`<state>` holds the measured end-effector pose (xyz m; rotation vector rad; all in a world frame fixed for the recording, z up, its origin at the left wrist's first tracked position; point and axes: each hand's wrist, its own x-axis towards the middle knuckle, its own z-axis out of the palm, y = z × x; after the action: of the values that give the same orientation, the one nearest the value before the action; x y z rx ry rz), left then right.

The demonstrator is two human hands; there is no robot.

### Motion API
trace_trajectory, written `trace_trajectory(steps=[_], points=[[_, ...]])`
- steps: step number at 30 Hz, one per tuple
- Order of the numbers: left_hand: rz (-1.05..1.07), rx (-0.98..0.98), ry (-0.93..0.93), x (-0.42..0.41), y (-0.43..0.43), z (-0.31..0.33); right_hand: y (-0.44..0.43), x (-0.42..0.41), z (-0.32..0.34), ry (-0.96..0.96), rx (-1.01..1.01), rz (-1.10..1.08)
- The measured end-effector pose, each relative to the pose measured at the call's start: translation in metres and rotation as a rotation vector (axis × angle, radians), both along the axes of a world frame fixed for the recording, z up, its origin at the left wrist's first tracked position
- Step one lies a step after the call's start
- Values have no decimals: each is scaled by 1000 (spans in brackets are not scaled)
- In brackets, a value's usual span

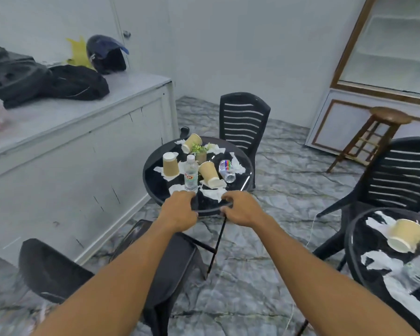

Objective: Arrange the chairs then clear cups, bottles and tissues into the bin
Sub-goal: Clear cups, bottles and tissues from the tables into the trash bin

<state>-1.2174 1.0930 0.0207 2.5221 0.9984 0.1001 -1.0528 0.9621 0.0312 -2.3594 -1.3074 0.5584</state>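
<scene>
Both my hands grip the near rim of a small round black glass table (153,180). My left hand (178,209) curls over the rim at the left, my right hand (240,208) at the right. On the table lie three tan paper cups (170,164), one upright upside down and two tipped over, a standing clear water bottle (190,174), a bottle lying on its side (226,169), and several crumpled white tissues (214,193). A black slatted chair (243,120) stands behind the table. Another black chair (58,270) sits below my left arm.
A second round table (354,258) at the lower right holds a tipped cup (406,235) and tissues, with a black chair (395,183) behind it. A wooden stool (374,137) stands by the right wall. A long white counter (70,132) with bags and a helmet runs along the left.
</scene>
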Motion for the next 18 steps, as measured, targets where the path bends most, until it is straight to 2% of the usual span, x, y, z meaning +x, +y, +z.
trace_trajectory(steps=[13, 18], points=[[149, -36, -102, 90, 133, -9, 136, 88, -17, -20, -29, 60], [111, -65, -36, 133, 174, -31, 183, 120, -27, -20, -51, 88]])
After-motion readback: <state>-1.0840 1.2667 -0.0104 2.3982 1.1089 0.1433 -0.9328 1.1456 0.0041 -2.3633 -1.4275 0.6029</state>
